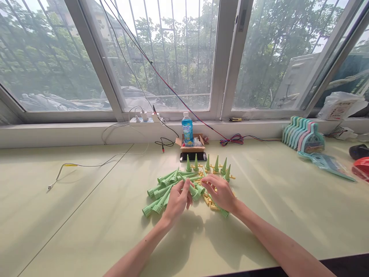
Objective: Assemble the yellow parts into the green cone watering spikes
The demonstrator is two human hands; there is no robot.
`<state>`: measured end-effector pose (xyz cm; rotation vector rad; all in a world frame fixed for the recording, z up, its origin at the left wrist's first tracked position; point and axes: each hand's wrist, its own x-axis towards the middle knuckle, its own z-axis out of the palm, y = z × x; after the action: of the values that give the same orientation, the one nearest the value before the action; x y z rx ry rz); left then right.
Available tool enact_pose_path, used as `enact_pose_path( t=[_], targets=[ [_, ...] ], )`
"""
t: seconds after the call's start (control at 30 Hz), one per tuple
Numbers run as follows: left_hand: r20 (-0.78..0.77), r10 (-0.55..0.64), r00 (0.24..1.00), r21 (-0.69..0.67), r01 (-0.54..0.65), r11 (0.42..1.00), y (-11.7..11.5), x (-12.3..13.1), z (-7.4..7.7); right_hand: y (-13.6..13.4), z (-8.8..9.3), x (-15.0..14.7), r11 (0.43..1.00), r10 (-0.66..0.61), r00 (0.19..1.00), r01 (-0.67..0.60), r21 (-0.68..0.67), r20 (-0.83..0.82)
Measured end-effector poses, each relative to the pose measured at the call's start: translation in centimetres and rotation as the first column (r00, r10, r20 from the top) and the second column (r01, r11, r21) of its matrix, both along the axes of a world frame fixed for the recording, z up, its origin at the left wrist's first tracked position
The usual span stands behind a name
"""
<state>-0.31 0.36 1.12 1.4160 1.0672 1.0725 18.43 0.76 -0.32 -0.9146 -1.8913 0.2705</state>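
My left hand (179, 198) is closed with thumb and fingers on a green plastic cone (194, 193), whose wide ribbed end points toward the right. Beside it, my right hand (221, 192) is pinched close to the cone; whatever sits between its fingertips is too small to make out. Under and left of my left hand lies a pile of long green cones (161, 192) with ribbed bases. Small yellow plastic pieces (211, 204) lie heaped beneath my right hand, partly hidden by it. Behind the hands, several green cones (208, 163) stand upright with yellow cross-shaped pieces at them.
A black phone (193, 156) lies in front of a small cardboard box (184, 148) and a blue-labelled bottle (187, 130). Cables (232, 139) run along the window ledge. Pastel hangers (302, 134) and a packaged light-blue item (325, 165) are at the right. A white cable (83, 166) crosses the left side.
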Motion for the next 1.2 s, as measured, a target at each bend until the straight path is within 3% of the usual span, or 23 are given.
enact_pose_path(
  t=[0.5,1.2],
  targets=[
    [-0.058,-0.001,0.998,0.033,0.003,0.999,-0.1,-0.1,0.12,-0.68,0.55,-0.64,0.993,0.114,0.993,-0.115,-0.029,-0.014],
    [-0.109,-0.033,0.993,0.059,0.04,0.997,-0.07,-0.02,0.0,-0.65,0.11,-0.82,0.99,0.134,0.991,-0.134,-0.047,-0.003]
  ],
)
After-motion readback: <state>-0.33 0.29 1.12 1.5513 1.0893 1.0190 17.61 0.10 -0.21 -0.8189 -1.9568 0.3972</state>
